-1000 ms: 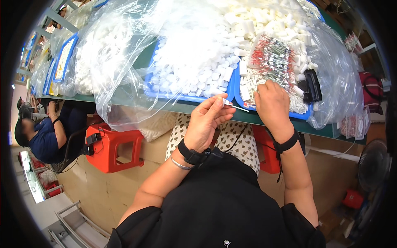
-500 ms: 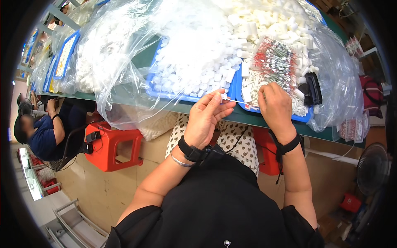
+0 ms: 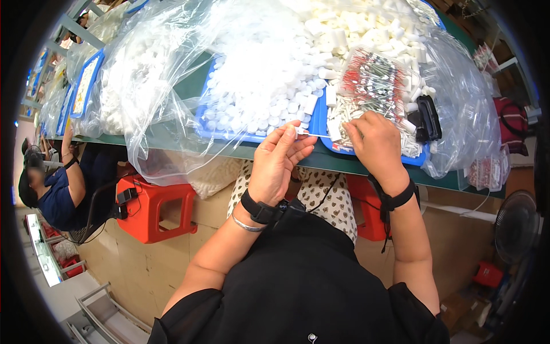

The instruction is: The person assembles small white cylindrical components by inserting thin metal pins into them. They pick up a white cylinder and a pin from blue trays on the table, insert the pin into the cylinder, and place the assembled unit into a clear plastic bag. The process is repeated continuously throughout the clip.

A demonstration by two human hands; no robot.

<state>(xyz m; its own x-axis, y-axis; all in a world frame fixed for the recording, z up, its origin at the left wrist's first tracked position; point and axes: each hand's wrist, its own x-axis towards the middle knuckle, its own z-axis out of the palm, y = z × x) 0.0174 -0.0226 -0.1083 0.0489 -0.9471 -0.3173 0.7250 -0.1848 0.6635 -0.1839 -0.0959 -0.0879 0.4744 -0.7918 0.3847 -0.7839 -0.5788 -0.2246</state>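
White thin stick (image 3: 314,135) pinched by left hand (image 3: 279,163), right hand (image 3: 375,143) curled

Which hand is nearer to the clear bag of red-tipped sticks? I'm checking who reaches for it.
Right. The right hand rests on the blue tray just below the clear bag of red-tipped sticks; the left hand is farther away, holding a thin white stick.

I have little room ahead: my left hand (image 3: 279,166) and right hand (image 3: 375,146) sit at the green table edge (image 3: 229,150), with two blue trays (image 3: 318,117) heaped with white caps and tubes right against them. A clear bag of red-tipped sticks (image 3: 373,80) and a black clip (image 3: 428,117) crowd the right tray. Loose plastic sheeting (image 3: 154,103) blocks the left. Below the table, above my lap, stays open.
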